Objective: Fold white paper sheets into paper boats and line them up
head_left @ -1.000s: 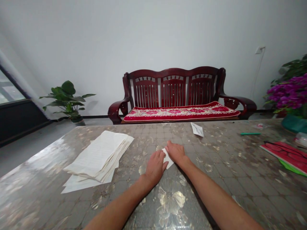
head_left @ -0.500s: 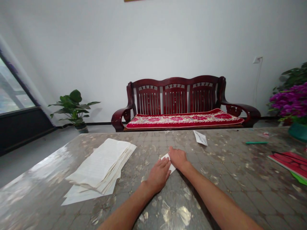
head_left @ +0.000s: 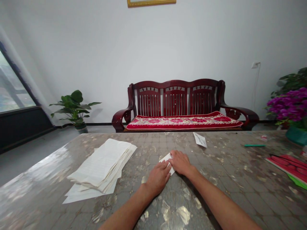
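R hand [head_left: 181, 163] more right vs. before, L hand [head_left: 157, 178] beside, both open, flat on folded paper [head_left: 165, 158]

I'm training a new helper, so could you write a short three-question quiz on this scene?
1. Which is nearer the stack of papers: the left hand or the right hand?
2. True or false: the small folded paper beyond the hands lies on the red seat cushion.
3. What lies between the two hands?

Key:
1. The left hand.
2. False: it lies on the table.
3. A folded white paper.
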Demonstrator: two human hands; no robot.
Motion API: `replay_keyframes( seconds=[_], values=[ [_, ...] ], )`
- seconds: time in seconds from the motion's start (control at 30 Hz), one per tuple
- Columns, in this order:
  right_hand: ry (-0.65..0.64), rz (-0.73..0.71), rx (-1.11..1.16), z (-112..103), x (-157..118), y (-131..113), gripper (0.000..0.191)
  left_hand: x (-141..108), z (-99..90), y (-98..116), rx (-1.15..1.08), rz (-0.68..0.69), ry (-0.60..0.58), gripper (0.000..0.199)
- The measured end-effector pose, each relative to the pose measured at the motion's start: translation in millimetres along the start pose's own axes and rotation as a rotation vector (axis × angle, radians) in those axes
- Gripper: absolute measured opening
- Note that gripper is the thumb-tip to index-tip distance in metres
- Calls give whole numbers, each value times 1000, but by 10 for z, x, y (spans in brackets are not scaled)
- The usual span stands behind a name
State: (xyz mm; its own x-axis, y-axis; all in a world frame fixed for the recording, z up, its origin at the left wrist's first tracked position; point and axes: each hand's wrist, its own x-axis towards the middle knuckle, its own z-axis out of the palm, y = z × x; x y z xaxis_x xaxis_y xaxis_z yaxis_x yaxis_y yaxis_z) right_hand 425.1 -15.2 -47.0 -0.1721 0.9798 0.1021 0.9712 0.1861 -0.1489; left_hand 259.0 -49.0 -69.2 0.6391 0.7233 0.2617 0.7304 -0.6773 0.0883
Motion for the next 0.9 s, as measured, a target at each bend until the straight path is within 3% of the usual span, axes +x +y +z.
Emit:
replay_keyframes(
  seconds=[0.63, 0.9],
  values=[
    [20, 56, 57, 25, 136, 17, 19, -45, 3, 4, 9, 38, -8, 36],
    [-31, 82, 19, 25, 186, 21, 20, -44, -53, 59, 4, 46, -20, 29]
  ],
)
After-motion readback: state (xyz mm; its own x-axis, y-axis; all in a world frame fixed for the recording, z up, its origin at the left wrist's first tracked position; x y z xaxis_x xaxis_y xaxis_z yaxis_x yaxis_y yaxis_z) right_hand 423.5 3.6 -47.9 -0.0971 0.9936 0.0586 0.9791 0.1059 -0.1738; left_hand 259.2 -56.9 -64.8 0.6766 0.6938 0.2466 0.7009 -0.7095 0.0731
